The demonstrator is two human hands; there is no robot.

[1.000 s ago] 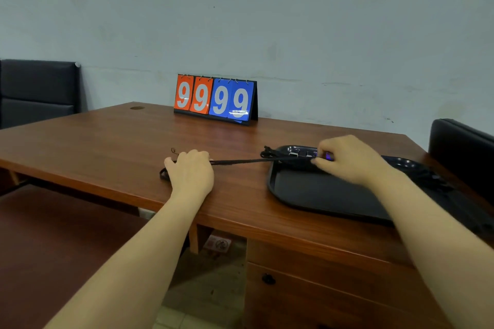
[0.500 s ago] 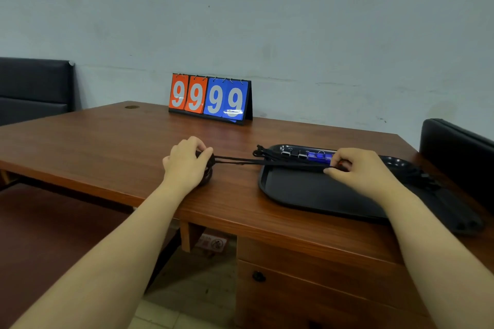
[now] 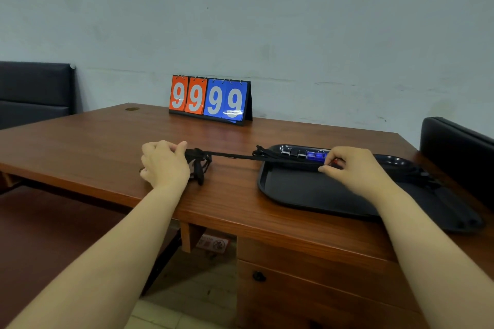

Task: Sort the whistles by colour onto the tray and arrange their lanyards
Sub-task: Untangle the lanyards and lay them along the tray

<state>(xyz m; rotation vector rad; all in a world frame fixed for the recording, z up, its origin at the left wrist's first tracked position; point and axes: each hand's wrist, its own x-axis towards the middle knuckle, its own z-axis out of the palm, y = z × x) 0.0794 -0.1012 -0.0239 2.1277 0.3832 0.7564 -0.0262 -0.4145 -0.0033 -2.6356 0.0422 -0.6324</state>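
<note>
Nearest to me, a drawer knob (image 3: 258, 276) is showing below the front edge of the surface (image 3: 80, 141). My left hand (image 3: 165, 165) is resting left of the middle, its fingers (image 3: 156, 145) curling round the bunched end of a black lanyard (image 3: 232, 155) and gripping it. The cord is stretching taut to the right, crossing the left rim of the black tray (image 3: 307, 192), which is lying toward the right front corner. My right hand (image 3: 358, 168) is reaching over the tray, thumb and forefinger pinching together on something small and red at the far rim. It is probably a red whistle (image 3: 334, 161), though most of it is hiding under my fingers. Just left of it, a blue whistle (image 3: 315, 155) is lying along the far rim beside darker whistles (image 3: 290, 153). More black cords (image 3: 425, 179) are bunching at the tray's right end. A flip scoreboard (image 3: 211, 99) is standing at the far edge, reading 99 99.
</note>
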